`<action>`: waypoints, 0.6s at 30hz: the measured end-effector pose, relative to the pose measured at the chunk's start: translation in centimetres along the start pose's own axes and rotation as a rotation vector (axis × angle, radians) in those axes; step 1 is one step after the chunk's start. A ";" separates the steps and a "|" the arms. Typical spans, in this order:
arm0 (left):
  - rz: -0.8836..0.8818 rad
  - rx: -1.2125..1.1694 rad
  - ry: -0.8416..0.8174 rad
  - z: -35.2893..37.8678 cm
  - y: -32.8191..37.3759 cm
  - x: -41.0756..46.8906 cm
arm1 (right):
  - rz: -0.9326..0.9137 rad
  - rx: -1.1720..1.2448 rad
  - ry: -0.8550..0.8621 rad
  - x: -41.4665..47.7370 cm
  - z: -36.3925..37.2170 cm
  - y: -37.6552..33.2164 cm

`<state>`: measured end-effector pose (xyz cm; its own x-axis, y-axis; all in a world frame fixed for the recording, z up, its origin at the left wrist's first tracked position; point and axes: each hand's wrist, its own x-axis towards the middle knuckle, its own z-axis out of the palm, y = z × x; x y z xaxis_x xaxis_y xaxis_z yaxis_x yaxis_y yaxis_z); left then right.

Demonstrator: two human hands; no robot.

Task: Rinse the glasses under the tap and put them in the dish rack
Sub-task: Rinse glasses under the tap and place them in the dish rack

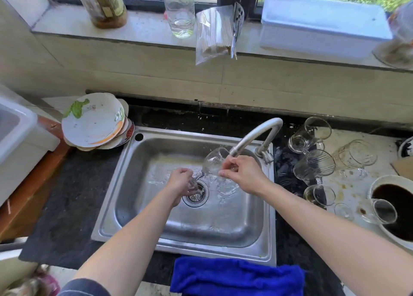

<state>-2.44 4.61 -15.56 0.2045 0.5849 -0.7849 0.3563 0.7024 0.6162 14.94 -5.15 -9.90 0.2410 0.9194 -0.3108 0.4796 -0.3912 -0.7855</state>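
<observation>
Sunlit sink: a stemmed glass lies tilted under the tap, right hand pinching its bowl, left hand apparently closed round its foot.

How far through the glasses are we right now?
Nothing looks finished: no rinsed glass in a dish rack can be seen in this view. In hand: the wine glass is tilted at the tap spout, the left hand at its stem and base, the right hand at its bowl, water splashing in the sink. Left: several glasses lie on the counter to the right.
</observation>
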 end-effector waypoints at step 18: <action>0.007 -0.182 -0.027 5.0 2.9 5.6 | -0.171 -0.665 -0.114 -2.0 0.7 0.1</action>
<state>4.25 7.90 -18.48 0.2320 0.5807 -0.7804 0.1842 0.7615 0.6214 13.90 -7.00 -9.74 0.0434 0.9544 -0.2953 0.9267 -0.1489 -0.3450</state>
